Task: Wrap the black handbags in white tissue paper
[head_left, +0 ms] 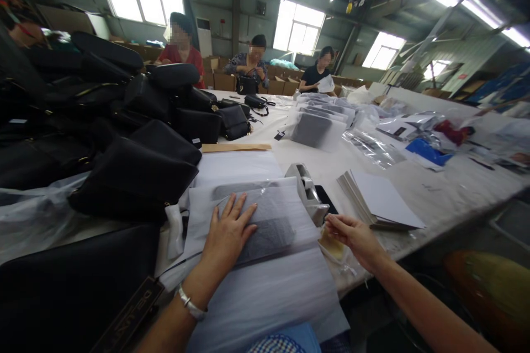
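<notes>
My left hand (pixel 232 227) lies flat with fingers spread on thin white tissue paper (pixel 304 273). Under the paper a dark flat shape, wrapped in it, shows through. At the right, my right hand (pixel 351 234) is closed in a pinch, thumb against fingertips; whatever is between them is too small to make out. Just beyond those fingertips stands a grey tape dispenser (pixel 305 190), with a dark flat object (pixel 326 198) beside it. A small clear bag with something yellowish (pixel 332 247) lies below my right hand.
Black handbags (pixel 136 171) are piled along the left. A stack of white boards (pixel 385 201) lies right of the dispenser, near the table edge. Farther back are wrapped grey packages (pixel 312 129) and clear plastic bags (pixel 372 146). Three people work across the table.
</notes>
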A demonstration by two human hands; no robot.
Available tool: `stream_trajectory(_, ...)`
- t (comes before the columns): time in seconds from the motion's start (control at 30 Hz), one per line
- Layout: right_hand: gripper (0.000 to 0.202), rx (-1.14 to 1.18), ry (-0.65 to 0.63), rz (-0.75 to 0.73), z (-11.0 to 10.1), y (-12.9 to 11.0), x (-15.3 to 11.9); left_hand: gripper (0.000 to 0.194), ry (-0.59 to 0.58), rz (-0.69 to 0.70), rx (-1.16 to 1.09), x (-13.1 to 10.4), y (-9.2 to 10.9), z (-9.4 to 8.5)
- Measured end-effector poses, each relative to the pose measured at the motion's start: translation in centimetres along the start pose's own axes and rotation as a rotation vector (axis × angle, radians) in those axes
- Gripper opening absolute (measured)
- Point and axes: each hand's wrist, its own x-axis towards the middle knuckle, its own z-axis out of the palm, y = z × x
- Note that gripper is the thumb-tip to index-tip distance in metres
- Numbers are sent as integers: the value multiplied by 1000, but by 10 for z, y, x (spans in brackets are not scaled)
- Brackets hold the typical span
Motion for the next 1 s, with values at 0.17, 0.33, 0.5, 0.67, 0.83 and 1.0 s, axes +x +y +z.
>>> stream_trajectory(0.17,38,-519,-27,-163,-22,3,17,47,-12,-9,-2,0,1,-2)
stream_trajectory(0.33,25,-883,-5,-563,-40,-23,11,47,-27,-11,-51,2,-1,-4)
stream_trajectory(0.5,27,-994,-340,-936,-13,-76,9,52,-37,-53,-206,5,-7,-10)
stream_trajectory(0.67,29,-1054,-633,-1258,55,-110,27,47,27,-167,-408,5,-20,-14)
stream_trajectory(0.83,29,-1089,-876,-1436,134,-125,48,51,106,-266,-474,2,-40,-10)
stream_trajectory(1.0,42,-1196,-1065,-1320,192,-142,67,56,159,-278,-561,2,-51,-6)
